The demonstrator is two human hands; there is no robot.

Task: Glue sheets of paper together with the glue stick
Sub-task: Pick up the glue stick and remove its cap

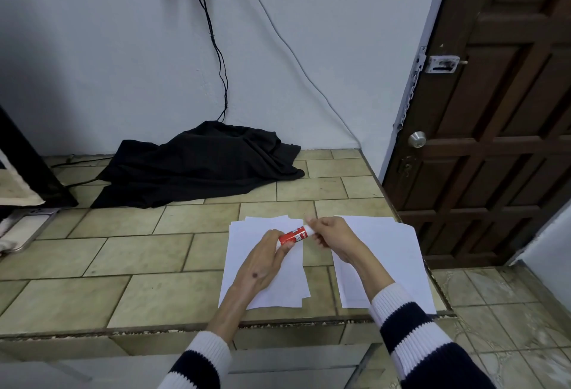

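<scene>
The fingers (285,248) of the left hand (262,260) are curled round the lower end of a small red glue stick with a white cap (295,234), while the fingers (313,228) of the right hand (332,238) pinch its white capped end, so the stick is held tilted between both hands just above the paper. Below the left hand lies a loose stack of white paper sheets (265,292), slightly fanned; just beside it to the right, under the right forearm, lies a second stack of white paper sheets (386,252), apart from the first by a narrow strip of tile. Both stacks rest on the beige tiled tabletop (139,268) near its front edge. Both arms wear white and navy striped knitted sleeves (411,326). Farther back, a crumpled black cloth (204,163) lies against the pale wall, and a dark brown panelled wooden door (506,110) stands at the right.
</scene>
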